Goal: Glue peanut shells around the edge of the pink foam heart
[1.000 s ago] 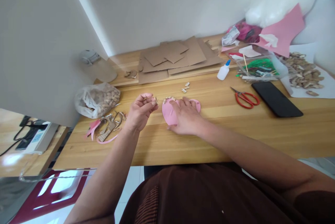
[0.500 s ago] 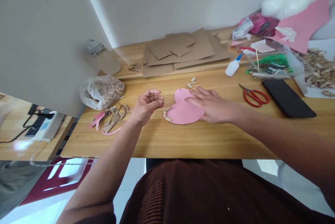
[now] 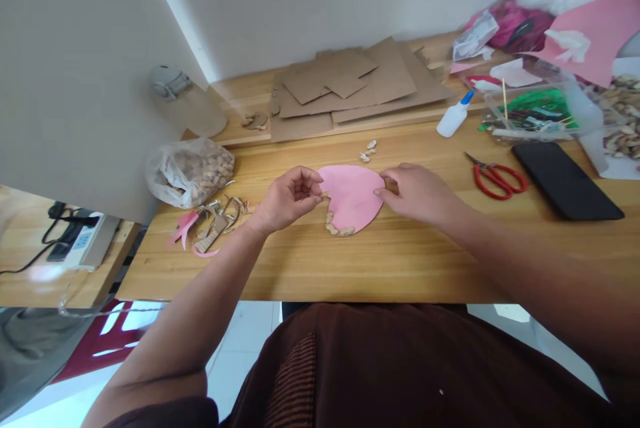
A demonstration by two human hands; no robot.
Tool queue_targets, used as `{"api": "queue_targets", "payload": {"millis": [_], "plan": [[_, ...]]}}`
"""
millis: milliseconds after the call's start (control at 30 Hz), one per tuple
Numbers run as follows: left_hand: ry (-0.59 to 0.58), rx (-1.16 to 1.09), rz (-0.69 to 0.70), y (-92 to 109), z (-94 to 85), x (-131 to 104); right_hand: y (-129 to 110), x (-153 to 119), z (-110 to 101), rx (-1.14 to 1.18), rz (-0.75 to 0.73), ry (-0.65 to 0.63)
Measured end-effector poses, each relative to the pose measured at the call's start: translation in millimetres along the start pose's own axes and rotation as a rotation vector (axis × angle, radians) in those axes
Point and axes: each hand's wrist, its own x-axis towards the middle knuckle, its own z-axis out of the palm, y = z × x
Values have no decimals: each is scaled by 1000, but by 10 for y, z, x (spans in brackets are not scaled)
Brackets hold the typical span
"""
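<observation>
A pink heart-shaped piece (image 3: 354, 195) lies on the wooden table, with several peanut shells (image 3: 332, 228) along its lower left edge. At its left edge my left hand (image 3: 295, 198) pinches a small shell piece (image 3: 325, 195) between thumb and fingers. My right hand (image 3: 407, 193) grips the heart's right edge between thumb and fingers. A few loose shells (image 3: 369, 151) lie just behind the heart.
Behind are stacked cardboard sheets (image 3: 345, 88). To the right are a glue bottle (image 3: 454, 116), red-handled scissors (image 3: 497, 180), a black phone (image 3: 567, 180) and a plastic box (image 3: 545, 115). A bag of shells (image 3: 193, 171) and scraps (image 3: 215, 225) are at left.
The heart has been turned on the table. My right hand has gone from lying spread over it to gripping its right edge. My left hand has moved slightly right, to its edge.
</observation>
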Motion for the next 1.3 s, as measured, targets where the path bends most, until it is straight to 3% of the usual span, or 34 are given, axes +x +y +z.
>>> {"api": "queue_targets", "payload": {"millis": [300,533,633,833,967,1300], "plan": [[-53,166,46,7,-40,-112,-192,609,54,115,-126,-61],[-183,404,133,8,-34,-121,-477,930,240,563,-255,-28],[-235,498,173,16,-17,-134,-418,804,290,661,-224,60],[-280,610,182,17,91,-137,-87,248,305,737,-49,232],[-298,671,205,7,209,-102,-22,21,316,769,19,268],[-339,746,243,-34,288,-24,60,-40,335,643,-257,186]]}}
